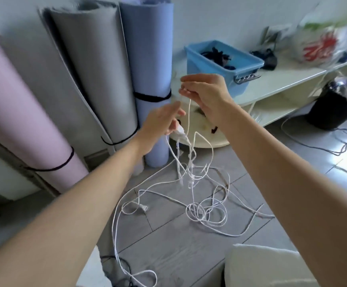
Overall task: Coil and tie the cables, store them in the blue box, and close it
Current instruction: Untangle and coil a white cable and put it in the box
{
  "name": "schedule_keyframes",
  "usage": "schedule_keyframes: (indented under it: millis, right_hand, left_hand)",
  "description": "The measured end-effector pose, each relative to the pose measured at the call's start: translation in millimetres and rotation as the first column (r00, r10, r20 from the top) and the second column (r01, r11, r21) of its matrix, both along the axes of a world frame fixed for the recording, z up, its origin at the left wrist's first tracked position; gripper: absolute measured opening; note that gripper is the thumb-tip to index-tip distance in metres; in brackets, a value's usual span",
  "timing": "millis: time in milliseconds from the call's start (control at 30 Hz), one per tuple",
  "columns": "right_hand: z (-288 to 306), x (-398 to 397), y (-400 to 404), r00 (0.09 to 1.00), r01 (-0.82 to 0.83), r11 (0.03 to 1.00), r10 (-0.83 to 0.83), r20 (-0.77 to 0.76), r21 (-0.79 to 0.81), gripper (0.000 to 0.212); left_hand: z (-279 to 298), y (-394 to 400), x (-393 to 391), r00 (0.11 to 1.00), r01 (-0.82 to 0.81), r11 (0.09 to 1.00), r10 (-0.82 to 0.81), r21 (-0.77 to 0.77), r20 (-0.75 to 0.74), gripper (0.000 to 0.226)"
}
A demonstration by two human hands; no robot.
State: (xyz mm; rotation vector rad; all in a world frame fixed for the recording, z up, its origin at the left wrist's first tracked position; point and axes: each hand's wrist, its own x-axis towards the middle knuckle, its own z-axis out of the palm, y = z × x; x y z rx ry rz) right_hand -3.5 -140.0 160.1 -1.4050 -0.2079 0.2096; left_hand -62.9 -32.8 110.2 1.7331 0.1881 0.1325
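**Both hands lift a tangled white cable near the open blue box**

The right hand [204, 94] has its fingers curled, pinching a strand of the white cable [191, 177] at the top. Lower and to its left, the left hand [162, 121] grips a white plug [179, 130] on the same cable, fingers bent around it.

From the two hands the thin cable hangs in loose, knotted strands and spreads over the grey floor tiles [168, 241] in uncoiled loops, with a second plug end [143, 208] lying flat.

Behind the hands the blue box [216, 67] stands on a cream shelf unit [288, 79], lid off, holding a pile of dark cables [217, 55]. A metal latch handle [247, 78] hangs at its front.

Rolled mats in pink [23, 112], grey [98, 75] and blue [149, 65] lean against the wall to the left. A black bin [334, 106] stands to the right.
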Motion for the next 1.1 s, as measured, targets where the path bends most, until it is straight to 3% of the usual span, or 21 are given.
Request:
schedule_keyframes:
  millis: [167,333,400,500,567,633,733,800,833,900,967,1033,1100]
  right_hand:
    - [101,-23,-10,0.958,0.128,0.991,-0.135,0.252,0.045,0.021]
    - [181,-39,-29,0.868,0.187,0.967,-0.245,0.431,0.173,0.028]
    - [191,-47,-29,0.871,0.158,0.977,-0.205,0.446,0.142,0.026]
    - [175,-57,-20,0.958,-0.021,0.996,0.046,0.281,-0.090,0.018]
    - [155,-65,-15,0.987,-0.100,0.977,0.121,0.108,-0.189,0.011]
    - [142,-73,-11,0.992,-0.099,0.961,0.117,0.053,-0.256,0.009]
    - [146,-82,-7,0.989,-0.040,0.928,0.089,0.117,-0.372,0.011]
    - [155,-84,-7,0.981,0.028,0.904,0.058,0.187,-0.427,0.013]
    - [159,-85,-9,0.973,0.040,0.898,0.065,0.222,-0.438,0.016]
    - [165,-89,-9,0.954,0.033,0.911,0.094,0.286,-0.412,0.022]
    - [172,-91,-10,0.939,0.026,0.946,0.088,0.332,-0.323,0.027]
    - [182,-95,-9,0.927,0.025,0.969,0.070,0.368,-0.247,0.030]
    - [192,-95,-7,0.918,0.077,0.981,0.000,0.396,-0.179,0.031]
  left_hand:
    - [49,-4,-19,0.988,-0.039,0.976,0.005,0.214,0.155,0.041]
    - [51,23,-22,0.968,-0.246,0.924,0.216,0.294,0.130,0.022]
    - [52,31,-33,0.975,-0.214,0.919,0.222,0.331,0.013,0.015]
    - [63,25,-50,0.995,0.002,0.938,0.032,0.348,-0.094,0.045]
    - [75,15,-58,0.998,0.056,0.950,-0.041,0.306,-0.055,0.060]
    - [89,6,-64,0.988,0.153,0.974,-0.150,0.164,-0.031,0.067]
    - [109,1,-69,0.942,0.331,0.896,-0.332,-0.297,0.048,0.079]
    - [113,6,-70,0.956,0.294,0.855,-0.267,-0.427,0.123,0.083]
    - [111,8,-70,0.967,0.252,0.890,-0.224,-0.380,0.118,0.081]
    - [97,10,-66,0.980,0.198,0.978,-0.197,-0.064,0.029,0.062]
    - [75,9,-62,0.969,0.246,0.912,-0.231,0.328,-0.083,0.035]
    - [60,9,-62,0.971,0.238,0.831,-0.198,0.503,-0.132,0.014]
    - [54,11,-66,0.978,0.199,0.756,-0.113,0.624,-0.174,0.007]
